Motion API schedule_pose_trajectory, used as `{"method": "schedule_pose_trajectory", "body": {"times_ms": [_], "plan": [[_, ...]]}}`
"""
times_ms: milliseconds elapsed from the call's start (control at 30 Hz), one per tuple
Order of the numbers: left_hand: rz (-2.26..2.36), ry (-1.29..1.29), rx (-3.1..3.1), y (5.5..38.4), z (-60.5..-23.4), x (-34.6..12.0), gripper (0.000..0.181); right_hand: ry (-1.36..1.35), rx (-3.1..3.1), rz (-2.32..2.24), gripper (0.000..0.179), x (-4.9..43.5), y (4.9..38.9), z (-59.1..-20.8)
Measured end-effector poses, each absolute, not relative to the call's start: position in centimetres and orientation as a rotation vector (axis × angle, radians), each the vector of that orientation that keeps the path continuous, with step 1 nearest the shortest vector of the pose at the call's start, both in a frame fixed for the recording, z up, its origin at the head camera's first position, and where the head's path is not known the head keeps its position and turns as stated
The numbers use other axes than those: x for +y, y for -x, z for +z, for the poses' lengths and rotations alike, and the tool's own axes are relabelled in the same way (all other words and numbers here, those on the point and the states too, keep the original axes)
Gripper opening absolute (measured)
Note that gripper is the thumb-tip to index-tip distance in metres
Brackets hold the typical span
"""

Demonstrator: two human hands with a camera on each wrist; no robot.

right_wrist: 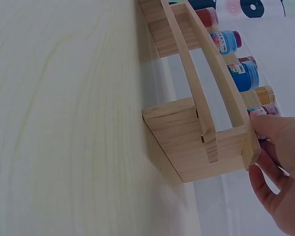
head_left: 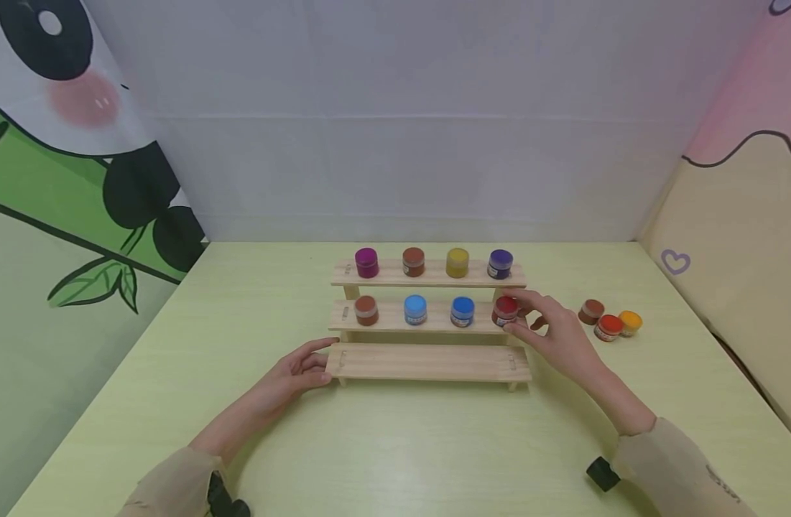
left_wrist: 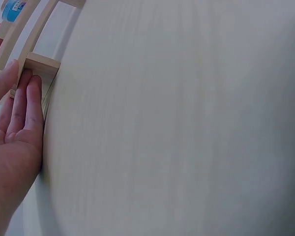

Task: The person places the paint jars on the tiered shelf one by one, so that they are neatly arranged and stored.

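Over on the left, the left hand point(head_left: 290, 376) holds the bottom-tier end of a three-tier wooden rack point(head_left: 427, 361) between thumb and fingers. Farther right, a blue paint jar point(head_left: 463, 311) sits just left of the right hand point(head_left: 563, 341), which pinches a dark red paint jar point(head_left: 505, 309) at the middle tier's end; right of that hand rests a bright red paint jar point(head_left: 608, 328).
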State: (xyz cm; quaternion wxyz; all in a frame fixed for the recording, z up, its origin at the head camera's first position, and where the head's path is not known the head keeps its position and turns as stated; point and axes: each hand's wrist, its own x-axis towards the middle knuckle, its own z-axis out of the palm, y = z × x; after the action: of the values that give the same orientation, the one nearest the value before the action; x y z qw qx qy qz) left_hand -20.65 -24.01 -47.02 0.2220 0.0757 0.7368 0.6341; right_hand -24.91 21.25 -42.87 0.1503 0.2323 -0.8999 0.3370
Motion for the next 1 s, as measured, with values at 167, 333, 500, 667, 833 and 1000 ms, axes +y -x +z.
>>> {"method": "schedule_pose_trajectory", "body": {"times_ms": [167,333,500,667,833,1000], "plan": [[1.755,-0.209,2.034,20.63,-47.06,-23.97,0.069,-0.659,-2.596,0.963,0.056,21.24,24.82,-42.9],[1.749,-0.209,2.042,20.63,-47.02,-23.92,0.069,-0.661,-2.595,0.973,0.056,21.25,24.79,-42.82],[1.755,-0.21,2.033,20.62,-46.97,-23.93,0.069,-0.659,-2.595,0.976,0.055,21.24,24.86,-42.86],[1.756,-0.215,2.028,20.6,-46.92,-23.94,0.069,-0.656,-2.598,0.973,0.054,21.22,24.89,-42.95],[1.748,-0.204,2.03,20.57,-46.87,-23.96,0.07,-0.659,-2.599,0.97,0.055,21.22,24.9,-42.96],[1.751,-0.2,2.029,20.58,-46.89,-23.99,0.07,-0.659,-2.603,0.974,0.055,21.24,24.93,-43.02]]}}
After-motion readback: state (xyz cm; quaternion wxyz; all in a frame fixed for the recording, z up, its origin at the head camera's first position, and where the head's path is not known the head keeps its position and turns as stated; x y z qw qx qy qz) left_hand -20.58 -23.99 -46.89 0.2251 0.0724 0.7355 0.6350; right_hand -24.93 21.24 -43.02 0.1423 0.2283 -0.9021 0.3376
